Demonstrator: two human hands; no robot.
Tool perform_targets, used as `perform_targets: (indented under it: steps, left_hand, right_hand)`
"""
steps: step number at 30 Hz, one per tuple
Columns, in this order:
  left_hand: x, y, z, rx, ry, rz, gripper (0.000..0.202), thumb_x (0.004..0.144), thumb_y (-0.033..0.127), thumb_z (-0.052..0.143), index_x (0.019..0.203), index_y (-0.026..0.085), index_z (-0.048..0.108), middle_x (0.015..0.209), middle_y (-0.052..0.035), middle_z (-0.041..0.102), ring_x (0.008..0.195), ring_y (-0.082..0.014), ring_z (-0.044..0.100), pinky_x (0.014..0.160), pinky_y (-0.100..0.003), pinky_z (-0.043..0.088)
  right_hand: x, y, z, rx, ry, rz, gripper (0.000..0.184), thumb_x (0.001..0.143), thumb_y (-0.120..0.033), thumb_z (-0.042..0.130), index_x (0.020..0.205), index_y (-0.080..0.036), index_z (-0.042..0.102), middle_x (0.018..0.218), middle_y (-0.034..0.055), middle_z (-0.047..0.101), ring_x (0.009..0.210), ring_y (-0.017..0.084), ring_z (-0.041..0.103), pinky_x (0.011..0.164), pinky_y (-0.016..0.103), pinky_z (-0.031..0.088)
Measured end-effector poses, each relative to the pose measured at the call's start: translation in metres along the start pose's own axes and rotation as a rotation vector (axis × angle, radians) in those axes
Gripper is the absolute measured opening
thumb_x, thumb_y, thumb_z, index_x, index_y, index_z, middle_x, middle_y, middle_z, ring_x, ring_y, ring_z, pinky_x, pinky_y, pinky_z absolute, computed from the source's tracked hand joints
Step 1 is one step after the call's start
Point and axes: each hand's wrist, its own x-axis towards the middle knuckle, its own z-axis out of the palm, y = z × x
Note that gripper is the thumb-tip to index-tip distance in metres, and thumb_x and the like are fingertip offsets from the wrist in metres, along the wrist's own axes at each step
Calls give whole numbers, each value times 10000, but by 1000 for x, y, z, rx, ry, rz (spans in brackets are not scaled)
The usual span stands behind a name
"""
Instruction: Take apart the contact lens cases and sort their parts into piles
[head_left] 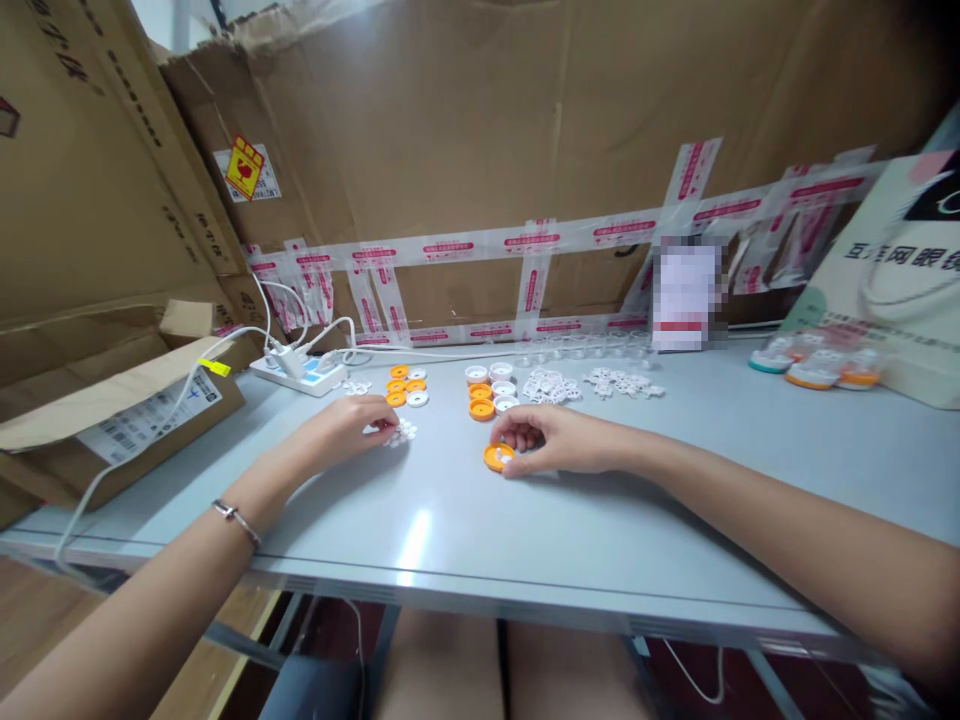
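My right hand grips the rim of a shallow round orange plastic cap on the tabletop, thumb on the near side and fingers on the far side. A small white part lies inside that cap. My left hand is closed at the fingertips over a small heap of white plastic pieces; whether a piece is pinched is hidden. Behind it lie flat orange and white discs. Beyond my right hand stand orange and white round caps in two columns, with lacy white plastic parts beside them.
Clear round pieces line the back by a taped cardboard box. At left are a power strip with white cables and an open carton. Transparent-topped round items stand at right near a paper bag.
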Motion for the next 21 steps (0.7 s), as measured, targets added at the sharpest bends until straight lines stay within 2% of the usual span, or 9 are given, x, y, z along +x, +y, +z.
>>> perform_targets:
  steps: [6, 10, 16, 21]
  left_hand:
    - [5, 7, -6, -53, 75, 50, 221, 859, 203, 400, 840, 154, 615, 814, -46, 635, 749, -135, 577, 696, -241, 429]
    - [17, 34, -13, -149, 143, 119, 169, 847, 209, 457, 848, 157, 618, 837, -42, 632, 771, -132, 572, 715, -242, 432]
    - [50, 80, -4, -204, 6, 307, 141, 807, 146, 518, 872, 147, 643, 885, -58, 614, 803, -134, 571, 732, -234, 439]
    - [69, 91, 2, -196, -161, 341, 145, 785, 115, 536, 831, 145, 670, 872, -55, 629, 779, -131, 580, 692, -210, 440]
  right_hand:
    - [2, 4, 0, 14, 2, -22, 328, 642, -297, 653, 924, -148, 576, 735, -11, 467, 682, 108, 422, 630, 236, 367]
    - [3, 6, 0, 55, -8, -24, 333, 635, -286, 662, 922, -142, 570, 732, -11, 470, 682, 107, 416, 631, 237, 364]
    - [4, 9, 0, 96, -31, -73, 298, 646, -279, 650, 893, -140, 560, 711, -23, 447, 656, 96, 394, 614, 230, 347]
    - [6, 11, -1, 77, -41, -89, 263, 636, -281, 654, 837, -141, 559, 711, -20, 467, 647, 96, 402, 608, 235, 343]
